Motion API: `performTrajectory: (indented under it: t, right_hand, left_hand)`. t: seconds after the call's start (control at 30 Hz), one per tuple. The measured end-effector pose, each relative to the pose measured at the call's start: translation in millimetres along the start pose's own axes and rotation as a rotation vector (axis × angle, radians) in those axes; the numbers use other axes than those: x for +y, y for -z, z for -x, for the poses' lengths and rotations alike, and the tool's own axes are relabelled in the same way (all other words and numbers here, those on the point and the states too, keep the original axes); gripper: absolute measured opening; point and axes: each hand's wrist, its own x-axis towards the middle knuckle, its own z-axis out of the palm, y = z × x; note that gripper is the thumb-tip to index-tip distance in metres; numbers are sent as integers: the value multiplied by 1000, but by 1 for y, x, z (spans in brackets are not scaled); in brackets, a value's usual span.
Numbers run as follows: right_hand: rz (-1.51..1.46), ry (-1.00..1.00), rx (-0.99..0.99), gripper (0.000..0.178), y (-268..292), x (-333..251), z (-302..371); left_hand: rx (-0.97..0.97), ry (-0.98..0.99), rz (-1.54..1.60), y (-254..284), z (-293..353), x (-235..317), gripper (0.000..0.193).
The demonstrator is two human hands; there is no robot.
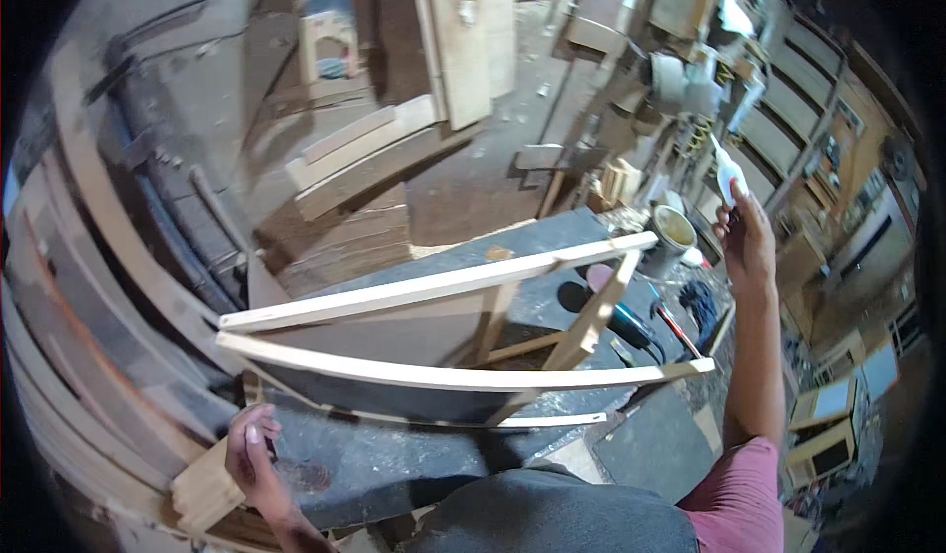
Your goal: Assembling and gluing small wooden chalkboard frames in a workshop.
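My right hand is raised at the right, its fingers wrapped round a white squeeze bottle with a thin pointed nozzle that tips up and left. My left hand hangs at the lower left, fingers loosely curled and holding nothing that I can see. It is just below the narrow end of a pale wooden frame. Long slats of that frame fan out to the right, with cross pieces between them. It stands on a dark, stained workbench.
On the bench's right side are a tub, a dark teal power tool and a red-and-white stick-like tool. Curved boards lean at the left. Planks lie beyond the bench; cluttered shelving stands at the far right.
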Motion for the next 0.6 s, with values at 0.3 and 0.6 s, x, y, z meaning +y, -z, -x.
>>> performTrajectory:
  t: [0.3,0.6]
  right_hand:
    - [237,-58,331,22,253,84,-5]
    - [322,-200,213,12,423,255,-82]
  left_hand:
    - [-9,-71,-85,-95,66,22,33]
    - [179,-36,-85,-247,167,72,35]
